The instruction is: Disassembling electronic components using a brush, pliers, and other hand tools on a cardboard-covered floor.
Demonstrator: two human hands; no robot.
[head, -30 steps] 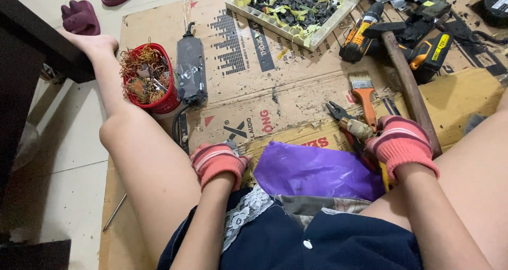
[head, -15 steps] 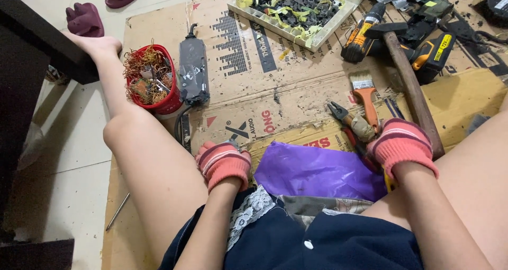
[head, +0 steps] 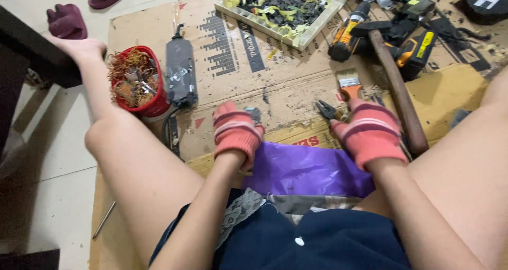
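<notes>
Here, we sit on the floor and look down at our two hands.
Left hand: our left hand (head: pixel 236 129) wears a pink knit glove. It is curled around a small grey piece (head: pixel 254 114) and holds it tight. We cannot tell what the piece is.
Right hand: our right hand (head: pixel 369 132) wears the same kind of glove. It is closed on the pliers (head: pixel 328 111). The dark tips of the pliers stick out to the left of the glove.
Where the things are: the grey piece and the pliers are near each other, just above the purple plastic bag (head: pixel 309 169).
Purple bag: it lies on our lap, between our legs, right under both hands.
Floor cover: flat cardboard (head: pixel 296 84) is spread under all of it.
On our left: a red cup (head: pixel 153 103) full of thin copper wire bits stands by our knee. A long black box (head: pixel 180 71) lies just beside it.
On our right: a paintbrush (head: pixel 349 82) with an orange handle lies just above our right hand. A hammer (head: pixel 397 90) with a long wooden handle lies beside it.
Far side: a tray (head: pixel 280 5) of black and yellow scraps sits at the top. A power drill (head: pixel 346 32) lies near it.
</notes>
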